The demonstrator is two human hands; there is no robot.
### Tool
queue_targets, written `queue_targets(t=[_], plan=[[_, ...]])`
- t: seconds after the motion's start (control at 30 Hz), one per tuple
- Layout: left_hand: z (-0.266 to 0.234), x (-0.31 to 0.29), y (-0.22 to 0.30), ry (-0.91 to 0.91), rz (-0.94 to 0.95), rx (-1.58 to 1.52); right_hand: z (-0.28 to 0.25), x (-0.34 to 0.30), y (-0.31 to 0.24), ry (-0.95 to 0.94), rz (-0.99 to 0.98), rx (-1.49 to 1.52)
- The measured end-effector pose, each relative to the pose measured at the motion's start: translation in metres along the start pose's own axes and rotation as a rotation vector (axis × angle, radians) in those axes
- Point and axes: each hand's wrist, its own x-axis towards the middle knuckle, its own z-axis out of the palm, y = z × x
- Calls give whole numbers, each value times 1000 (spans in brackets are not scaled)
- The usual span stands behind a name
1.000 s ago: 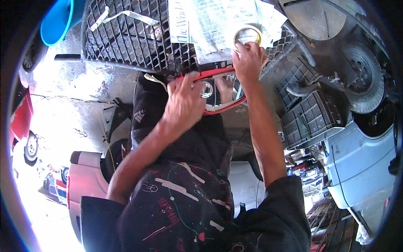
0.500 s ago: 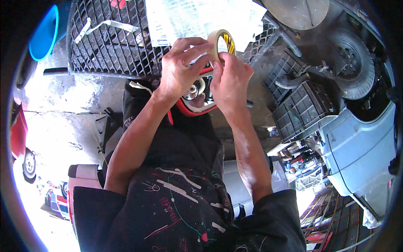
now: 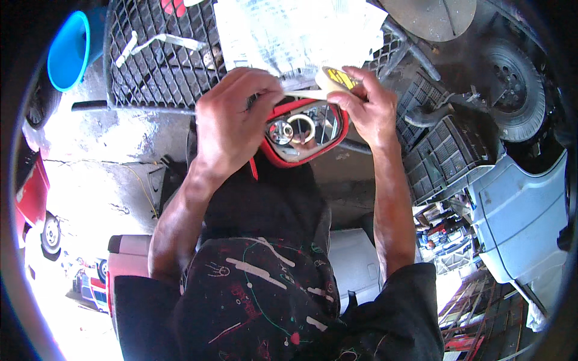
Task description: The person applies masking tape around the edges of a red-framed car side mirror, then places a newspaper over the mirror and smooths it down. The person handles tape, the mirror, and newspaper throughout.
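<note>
A roll of masking tape (image 3: 337, 79), cream with a yellow printed core, is in my right hand (image 3: 371, 109), fingers closed around it. From the roll a pale strip of tape (image 3: 307, 94) stretches across to my left hand (image 3: 239, 114), which is closed on its free end; the fingertips are slightly blurred. Just below the strip lies a red-framed car side mirror (image 3: 342, 129) near my lap, its glass reflecting the roll. A thin red strip hangs at the mirror's left, below my left hand.
Ahead, a black metal mesh table (image 3: 162, 72) carries newspaper sheets (image 3: 289, 36) and a loose strip of used tape (image 3: 165, 39). A blue bucket (image 3: 68, 51) stands at left. On the right are black plastic crates (image 3: 448, 150), a car wheel (image 3: 512, 90) and a light-blue car panel (image 3: 524, 198).
My hands have moved apart, drawing a length of tape off the roll between them. The roll has tilted and shifted right, and more of the mirror shows.
</note>
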Motion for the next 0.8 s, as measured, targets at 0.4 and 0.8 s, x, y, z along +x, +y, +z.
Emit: queue_targets(t=[0.4,0.8], plan=[[-21,-19,-4,389,-437,-360,21,0,7,74,-235,358],[-68,-47,30,95,-239,235,25,51,45,457,19,542]])
